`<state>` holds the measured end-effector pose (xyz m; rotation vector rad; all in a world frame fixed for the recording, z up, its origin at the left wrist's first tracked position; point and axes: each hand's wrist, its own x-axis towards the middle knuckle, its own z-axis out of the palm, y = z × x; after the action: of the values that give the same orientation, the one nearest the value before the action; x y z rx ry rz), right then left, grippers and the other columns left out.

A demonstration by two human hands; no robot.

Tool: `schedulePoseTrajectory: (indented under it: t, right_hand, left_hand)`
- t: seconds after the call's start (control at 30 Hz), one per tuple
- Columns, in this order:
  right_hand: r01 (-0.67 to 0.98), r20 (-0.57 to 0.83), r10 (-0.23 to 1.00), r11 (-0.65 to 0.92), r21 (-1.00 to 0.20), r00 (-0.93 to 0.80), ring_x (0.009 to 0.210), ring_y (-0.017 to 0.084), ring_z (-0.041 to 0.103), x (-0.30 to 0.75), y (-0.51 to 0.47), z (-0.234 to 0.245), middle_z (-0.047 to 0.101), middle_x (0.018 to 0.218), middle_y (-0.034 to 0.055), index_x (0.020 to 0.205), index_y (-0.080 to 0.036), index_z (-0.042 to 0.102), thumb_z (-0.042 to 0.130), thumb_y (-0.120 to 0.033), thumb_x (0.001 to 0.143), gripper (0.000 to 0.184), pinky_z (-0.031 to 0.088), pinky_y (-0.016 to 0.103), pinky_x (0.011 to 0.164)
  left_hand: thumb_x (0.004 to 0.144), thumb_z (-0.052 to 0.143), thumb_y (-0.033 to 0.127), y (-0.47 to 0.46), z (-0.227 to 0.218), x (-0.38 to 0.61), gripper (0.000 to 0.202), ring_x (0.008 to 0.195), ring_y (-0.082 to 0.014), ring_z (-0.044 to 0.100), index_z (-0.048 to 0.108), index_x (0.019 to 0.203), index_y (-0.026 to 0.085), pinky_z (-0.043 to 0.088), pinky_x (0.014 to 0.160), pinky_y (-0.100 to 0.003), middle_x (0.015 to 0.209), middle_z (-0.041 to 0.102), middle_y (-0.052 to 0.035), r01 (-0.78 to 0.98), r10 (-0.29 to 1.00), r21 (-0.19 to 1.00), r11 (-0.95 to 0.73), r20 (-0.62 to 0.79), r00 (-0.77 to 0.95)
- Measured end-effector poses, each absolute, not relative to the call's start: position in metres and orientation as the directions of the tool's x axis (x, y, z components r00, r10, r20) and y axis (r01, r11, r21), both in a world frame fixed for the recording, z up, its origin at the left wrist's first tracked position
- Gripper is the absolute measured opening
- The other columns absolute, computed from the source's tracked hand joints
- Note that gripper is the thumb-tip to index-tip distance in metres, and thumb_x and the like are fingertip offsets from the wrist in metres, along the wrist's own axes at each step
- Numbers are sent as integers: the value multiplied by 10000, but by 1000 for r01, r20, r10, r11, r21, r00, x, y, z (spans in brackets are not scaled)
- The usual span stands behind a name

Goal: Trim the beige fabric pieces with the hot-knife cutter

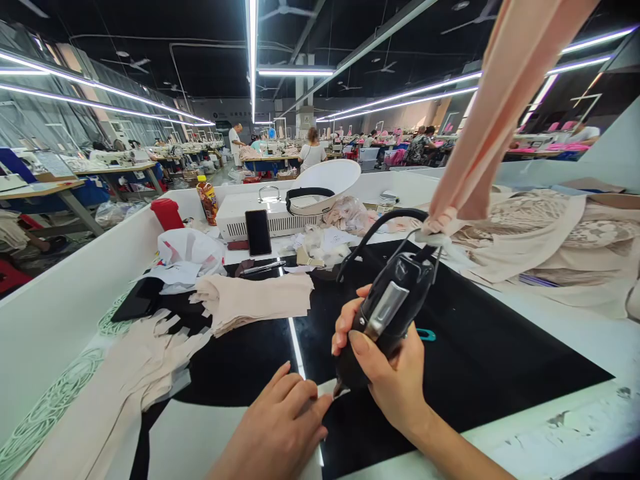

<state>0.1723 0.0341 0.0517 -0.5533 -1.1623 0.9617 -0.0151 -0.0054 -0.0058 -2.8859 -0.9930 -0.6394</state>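
Note:
My right hand (395, 367) is closed around a black handheld power tool (393, 310) with a metal plate on its side. The tool is tilted, its narrow metal tip pointing down at a small pale fabric piece (327, 387) on the black glossy surface. Fingers curled, my left hand (287, 420) grips that piece right beside the tip and hides most of it. From above, a peach fabric strip (480, 133) is tied to the wire loop at the tool's top. A black cable (373, 233) bends away from the tool.
Stacked beige fabric pieces (260, 300) and longer beige strips (125, 373) lie left. Behind are a phone (258, 232), tweezers (263, 267), a white box (235, 217) and a bottle (207, 200). Lace-patterned fabric (550, 227) is piled right. A teal clip (426, 335) lies near the tool.

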Motion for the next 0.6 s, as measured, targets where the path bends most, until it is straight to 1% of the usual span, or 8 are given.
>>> schedulePoseTrajectory:
  t: [0.1,0.23,0.37,0.47,0.6]
  right_hand:
    - [-328,509,856,507,-797,87,604,119,641,174,34,54,659,851,-33,1164,-303,597,791,-353,925,312,579,262,571]
    - [-348,503,854,516,-782,136,614,126,641,180,35,55,663,870,-30,1192,-302,597,807,-340,907,356,579,272,567]
    - [-333,507,852,520,-787,131,623,129,633,183,35,53,665,873,-34,1187,-302,599,799,-319,912,340,573,274,563]
    - [-300,516,846,531,-793,134,617,132,635,182,35,53,666,871,-33,1175,-296,595,781,-309,921,315,574,275,559]
    - [-271,514,846,533,-802,142,608,127,642,180,35,56,668,861,-28,1126,-279,597,768,-284,926,262,574,268,561]
  left_hand:
    - [1052,594,232,-6,-5,-15,299,1038,-201,706,610,1349,201,511,1147,-463,1092,696,-34,595,580,99,-798,398,711]
    - [1076,559,247,-6,-3,-14,274,1024,-188,699,618,1338,197,502,1153,-436,1073,692,-40,590,567,87,-803,419,709]
    - [1079,540,233,-7,-3,-14,267,1011,-193,701,621,1330,193,518,1138,-450,1057,688,-36,597,572,82,-798,418,706]
    - [1077,545,232,-7,-2,-13,262,1010,-182,704,627,1324,198,512,1149,-432,1048,689,-33,593,564,78,-801,430,705]
    - [1092,526,227,-9,1,-12,238,1040,-183,712,628,1301,176,534,1132,-409,1068,712,-42,598,530,16,-801,483,697]
